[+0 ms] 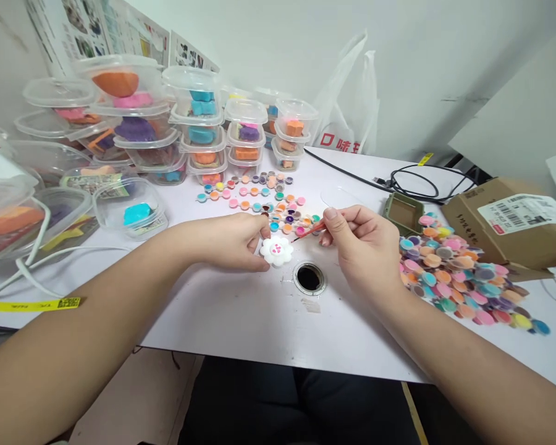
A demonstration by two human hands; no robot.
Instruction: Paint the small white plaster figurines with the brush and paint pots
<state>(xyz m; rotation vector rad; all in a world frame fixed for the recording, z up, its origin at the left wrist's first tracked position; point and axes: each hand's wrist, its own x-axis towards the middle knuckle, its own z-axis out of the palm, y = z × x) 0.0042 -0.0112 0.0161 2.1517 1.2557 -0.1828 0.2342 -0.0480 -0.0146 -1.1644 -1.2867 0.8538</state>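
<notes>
A white flower-shaped piece with pink marks at its centre is held at its left edge between the thumb and fingers of my left hand. My right hand pinches a thin red brush, whose dark tip is close to the flower's right edge. Whether the tip touches it I cannot tell. Strips of small paint pots in many colours lie just behind the flower. In front of and right of the flower is a round hole in the white table.
Stacked clear tubs with coloured shapes stand at the back left. A heap of paint pots lies right of my right hand, beside a green tray and a cardboard box. Black cable and a plastic bag are behind.
</notes>
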